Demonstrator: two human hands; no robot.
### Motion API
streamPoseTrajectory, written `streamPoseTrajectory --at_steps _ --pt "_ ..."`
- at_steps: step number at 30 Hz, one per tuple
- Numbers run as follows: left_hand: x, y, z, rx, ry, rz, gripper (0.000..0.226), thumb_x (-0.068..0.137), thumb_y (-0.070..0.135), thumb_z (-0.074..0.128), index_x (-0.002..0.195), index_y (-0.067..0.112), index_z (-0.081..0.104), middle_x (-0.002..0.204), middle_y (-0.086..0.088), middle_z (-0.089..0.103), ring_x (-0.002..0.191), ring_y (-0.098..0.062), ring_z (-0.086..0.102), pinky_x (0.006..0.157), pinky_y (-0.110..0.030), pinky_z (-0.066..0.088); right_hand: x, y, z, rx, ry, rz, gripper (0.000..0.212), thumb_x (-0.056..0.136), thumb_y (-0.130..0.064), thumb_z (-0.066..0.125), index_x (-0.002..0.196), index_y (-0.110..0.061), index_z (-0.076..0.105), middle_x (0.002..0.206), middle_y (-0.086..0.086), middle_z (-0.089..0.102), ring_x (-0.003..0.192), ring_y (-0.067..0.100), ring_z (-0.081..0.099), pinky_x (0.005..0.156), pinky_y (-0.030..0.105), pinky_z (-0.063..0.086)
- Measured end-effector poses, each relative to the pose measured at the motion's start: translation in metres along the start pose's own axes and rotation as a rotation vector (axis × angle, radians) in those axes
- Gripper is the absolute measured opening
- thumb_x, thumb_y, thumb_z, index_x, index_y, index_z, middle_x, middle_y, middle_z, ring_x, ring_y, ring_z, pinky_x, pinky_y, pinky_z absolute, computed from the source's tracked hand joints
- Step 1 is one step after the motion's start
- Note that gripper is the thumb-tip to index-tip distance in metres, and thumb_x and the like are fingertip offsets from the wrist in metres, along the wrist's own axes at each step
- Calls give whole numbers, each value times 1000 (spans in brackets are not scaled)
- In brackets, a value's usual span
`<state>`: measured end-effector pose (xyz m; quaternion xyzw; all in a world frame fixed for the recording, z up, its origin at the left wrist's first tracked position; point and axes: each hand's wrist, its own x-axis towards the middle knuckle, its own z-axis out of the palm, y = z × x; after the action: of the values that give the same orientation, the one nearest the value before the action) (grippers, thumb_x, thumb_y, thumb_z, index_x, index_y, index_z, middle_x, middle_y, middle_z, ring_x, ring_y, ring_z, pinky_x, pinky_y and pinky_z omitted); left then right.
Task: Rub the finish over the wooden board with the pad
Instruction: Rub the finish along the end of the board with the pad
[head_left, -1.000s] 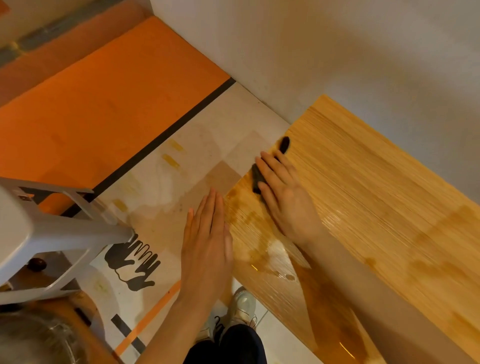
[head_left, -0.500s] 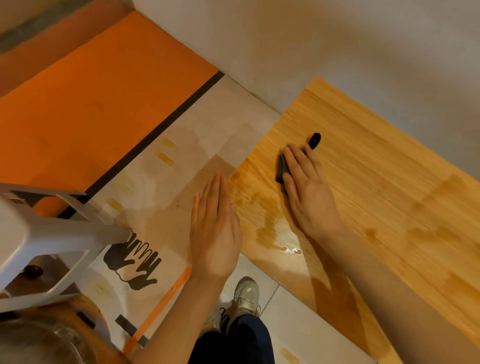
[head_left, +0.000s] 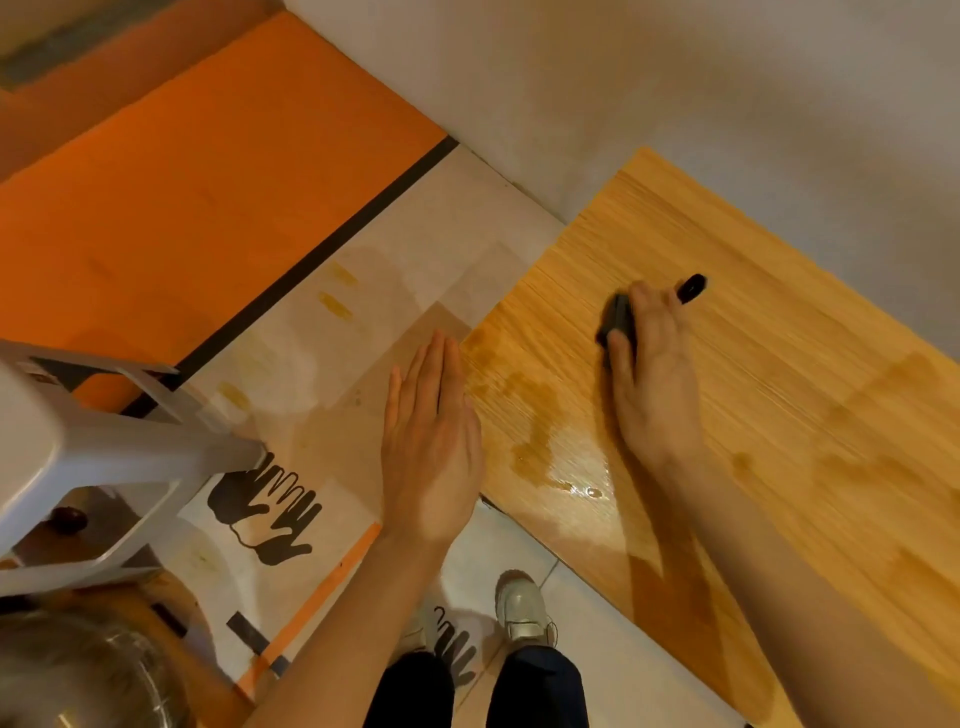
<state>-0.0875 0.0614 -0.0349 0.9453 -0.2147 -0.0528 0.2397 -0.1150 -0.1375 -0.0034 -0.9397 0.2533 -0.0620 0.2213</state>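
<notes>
Here, a person stands over a wooden board (head_left: 779, 415) that lies flat, and no words or brand names can be read anywhere. The only marks are black hand shapes (head_left: 267, 506) printed on the pale paper sheet (head_left: 415, 249) beside the board, and more black hand shapes lower down by the shoes. The right hand (head_left: 652, 374) lies palm down on the board, and its fingers (head_left: 621, 356) press flat on a black pad (head_left: 618, 317), holding it against the wood. A bit of the pad pokes out past the fingertips at the far side. The pad sits near the left end of the board, a little way in from the edge. The left hand (head_left: 431, 441) lies flat and loose, fingers straight and together, grasping nothing. It rests on the paper with its thumb side touching the left edge of the board. Wet, shiny, darker patches (head_left: 540, 431) show on the wood between the two hands and along the near edge. The far part of the board looks lighter and dry, with lots of open wood to the right of the pad. The far edge of the board is just beside a pale wall (head_left: 675, 78). A white plastic stool (head_left: 93, 452) stands at the left, well apart from the board. An orange sheet (head_left: 182, 182) lies beyond the paper.
</notes>
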Motion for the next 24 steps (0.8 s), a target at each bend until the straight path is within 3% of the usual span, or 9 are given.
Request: streamPoseTrajectory --at_steps 3,6,9,12,14,16,20,22,24 --pt "0 0 0 3 18 -23 61 101 30 9 157 7 18 165 -7 17 154 -18 14 123 -29 -10 -66 -20 11 -62 -137 -349 48 103 -29 32 146 -8 36 155 6 33 148 25 19 121 40 19" --pt "-1 2 0 -58 54 -22 58 103 30 16 157 6 20 166 -9 18 154 -21 12 125 -36 -5 -56 -2 3 -149 -274 -610 50 103 -33 28 147 -10 34 156 4 31 148 24 18 121 44 20" --pt "-13 1 3 -232 139 -131 56 108 30 22 159 12 9 168 -2 7 156 -15 -1 125 -32 -8 0 21 -8 -167 -180 -434 50 104 -32 28 149 -10 29 158 5 25 150 23 8 123 44 7" --pt "-38 4 11 -319 244 -283 57 108 35 24 159 23 2 168 12 0 154 -5 -5 124 -25 -7 28 26 -10 -46 -70 -174 50 105 -27 25 149 -4 27 159 9 21 150 24 4 122 45 10" --pt "-50 11 18 -394 287 -358 55 107 42 21 157 35 -2 162 31 -4 151 3 -5 125 -28 -1 11 12 1 -16 -85 -234 49 105 -27 24 149 -4 27 159 9 23 150 24 7 122 46 13" --pt "-52 17 24 -498 292 -443 55 107 43 20 157 41 -3 155 42 -6 150 6 -6 125 -34 4 -23 -6 15 -28 -164 -496 48 104 -25 30 148 -6 30 157 8 26 149 26 10 122 47 15" --pt "-50 20 26 -596 293 -494 59 106 35 25 160 33 -1 165 22 2 154 -4 -3 127 -47 6 -17 -2 10 -48 -349 -867 46 104 -24 31 146 -6 35 155 8 31 148 25 18 122 44 17" --pt "-48 22 25 -575 285 -505 56 107 41 20 158 38 -3 165 23 0 153 -2 -3 127 -48 9 18 13 -1 -59 -323 -791 46 104 -25 33 147 -7 34 156 7 31 148 24 16 122 44 17" --pt "-47 24 24 -574 294 -515 55 106 44 16 157 41 -4 165 25 -1 153 0 -2 127 -48 12 52 24 -10 -38 -243 -561 47 104 -24 33 148 -7 31 157 7 27 149 23 11 123 39 11"
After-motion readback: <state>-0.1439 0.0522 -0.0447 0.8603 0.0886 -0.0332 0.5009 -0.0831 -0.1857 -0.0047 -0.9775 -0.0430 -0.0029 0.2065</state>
